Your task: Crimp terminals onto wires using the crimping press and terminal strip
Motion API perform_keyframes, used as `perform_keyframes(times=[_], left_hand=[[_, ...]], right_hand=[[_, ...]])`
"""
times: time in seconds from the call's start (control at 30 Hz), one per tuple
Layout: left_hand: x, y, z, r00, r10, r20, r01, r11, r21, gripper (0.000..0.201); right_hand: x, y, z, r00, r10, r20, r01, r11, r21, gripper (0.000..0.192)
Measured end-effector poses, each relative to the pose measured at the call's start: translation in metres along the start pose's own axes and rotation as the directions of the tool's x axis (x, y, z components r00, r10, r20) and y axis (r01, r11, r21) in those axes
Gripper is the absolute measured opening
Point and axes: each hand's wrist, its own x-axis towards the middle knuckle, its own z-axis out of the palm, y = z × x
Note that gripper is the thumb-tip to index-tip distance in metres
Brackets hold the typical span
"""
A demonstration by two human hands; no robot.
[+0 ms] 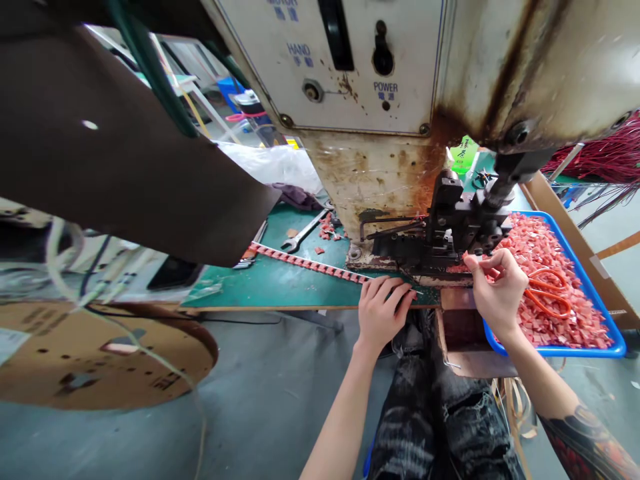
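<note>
My left hand [383, 308] rests palm down on the front edge of the green mat [270, 280], its fingers over the end of a red terminal strip [305, 263] that runs toward the black applicator head [445, 227] of the rusty press machine [370, 100]. To the right, my right hand [497, 290] is raised just in front of the applicator, thumb and fingers pinched on something small and pale that I cannot make out. It hovers over the left edge of the blue tray [597, 303].
The blue tray holds a heap of red pieces and orange-handled scissors [550, 293]. A wrench [303, 233] lies on the mat. A cardboard reel [105, 353] sits at lower left, a brown box [465, 337] under the bench edge, red wires [600, 160] at far right.
</note>
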Motion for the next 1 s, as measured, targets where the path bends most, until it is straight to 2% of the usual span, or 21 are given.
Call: perform_keyframes(times=[0.2,0.3,0.4,0.53,0.63,0.73,0.87,1.0], left_hand=[[-0.003,0.0,-0.002,0.999,-0.036,0.038,0.039,0.997,-0.07,0.014],[-0.003,0.0,-0.004,0.998,-0.028,0.052,0.033,0.995,-0.099,0.014],[-0.001,-0.001,-0.008,0.999,-0.013,0.048,0.019,0.991,-0.129,0.013],[0.001,-0.005,-0.019,0.99,0.002,0.143,0.018,0.991,-0.134,0.015],[0.001,-0.01,-0.028,0.968,-0.003,0.253,0.029,0.995,-0.1,0.02],[0.004,-0.014,-0.033,0.949,-0.018,0.315,0.044,0.996,-0.078,0.023],[0.011,-0.017,-0.034,0.932,0.018,0.362,0.024,0.994,-0.11,0.022],[0.015,-0.018,-0.033,0.932,0.037,0.36,0.014,0.99,-0.137,0.02]], right_hand=[[0.0,0.002,-0.002,1.0,0.013,-0.005,-0.013,1.0,-0.009,0.032],[0.002,0.0,-0.004,1.0,-0.008,0.03,0.009,1.0,-0.016,0.027],[0.001,-0.002,-0.009,0.998,0.01,0.059,-0.014,0.998,0.067,0.023],[-0.013,-0.009,-0.032,0.997,-0.013,0.075,0.002,0.989,0.147,0.017],[-0.028,-0.018,-0.058,0.995,-0.077,0.064,0.068,0.99,0.126,0.008],[-0.038,-0.027,-0.077,0.991,-0.115,0.067,0.108,0.988,0.108,0.005],[-0.042,-0.032,-0.086,0.99,-0.107,0.087,0.097,0.989,0.111,0.009],[-0.042,-0.027,-0.086,0.987,-0.131,0.092,0.121,0.987,0.107,0.011]])
